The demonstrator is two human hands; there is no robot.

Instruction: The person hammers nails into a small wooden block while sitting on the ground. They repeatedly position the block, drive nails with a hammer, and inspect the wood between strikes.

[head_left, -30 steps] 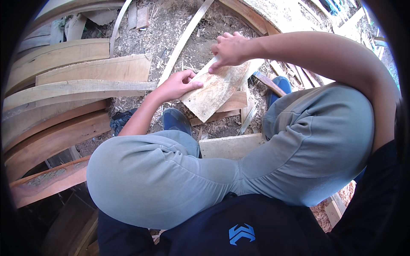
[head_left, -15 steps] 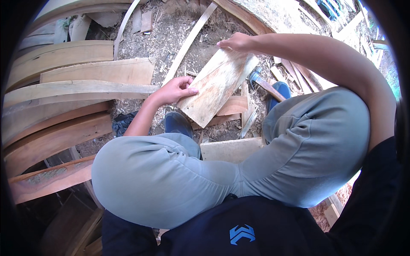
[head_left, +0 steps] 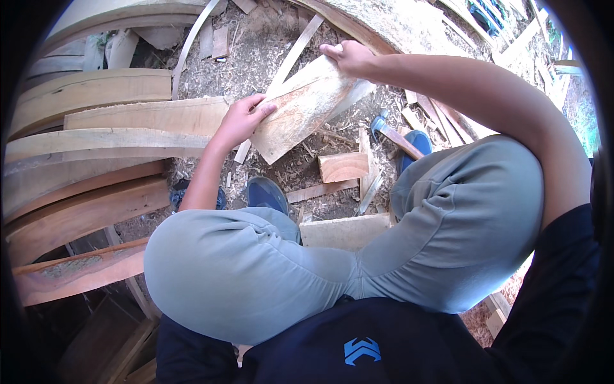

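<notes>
A pale, rough-faced wooden board [head_left: 300, 105] is held aslant above the ground between my two hands. My left hand [head_left: 245, 120] is closed on its near left edge, thumb lying on the upper face. At the far end my right hand [head_left: 350, 57] grips the top edge, its underside fingers hidden by the wood. Below the board sits a short wood block [head_left: 343, 167] on the chip-covered ground. A hammer-like tool [head_left: 395, 136] with a blue-grey metal head and wooden handle leans by my right shoe [head_left: 416, 148]; its exact kind cannot be made out.
Several curved planks [head_left: 96, 141] are stacked along the left side. A larger slab [head_left: 377, 25] lies at the far side. Between my knees is a flat piece of wood [head_left: 345, 232]. Wood strips [head_left: 441, 115] and shavings lie right of the tool.
Both hands have moved the board away and to the left, tilting it so that a side edge shows. The wood block beneath has come into fuller view.
</notes>
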